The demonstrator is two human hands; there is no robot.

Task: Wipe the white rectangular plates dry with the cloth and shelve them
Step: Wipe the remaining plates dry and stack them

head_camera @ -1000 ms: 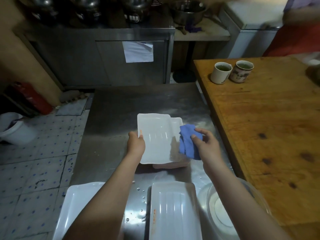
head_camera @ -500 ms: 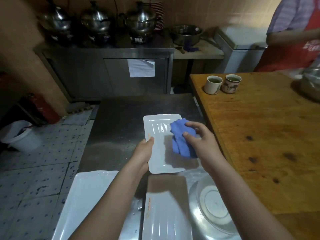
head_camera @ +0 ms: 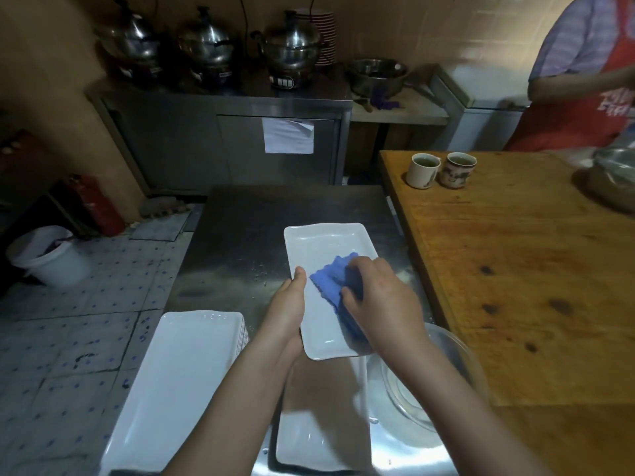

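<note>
My left hand (head_camera: pixel 288 310) grips the left long edge of a white rectangular plate (head_camera: pixel 326 249), held face up above the steel table (head_camera: pixel 240 228). My right hand (head_camera: pixel 381 300) holds a blue cloth (head_camera: pixel 331 276) and presses it onto the plate's middle. A stack of white rectangular plates (head_camera: pixel 178 379) lies at the near left of the table. Another white plate (head_camera: pixel 319 424) lies below my arms, partly hidden by them.
A clear glass bowl (head_camera: pixel 443 372) sits at the near right. A wooden table (head_camera: pixel 532 269) carries two mugs (head_camera: pixel 422 170) and borders the steel table on the right. A person in a red apron (head_camera: pixel 580 80) stands at the far right. A white bucket (head_camera: pixel 48 259) sits on the floor.
The plate has turned lengthwise away from me and lies flatter. My right hand with the cloth has slid from the plate's right edge to its middle. The camera has tilted up.
</note>
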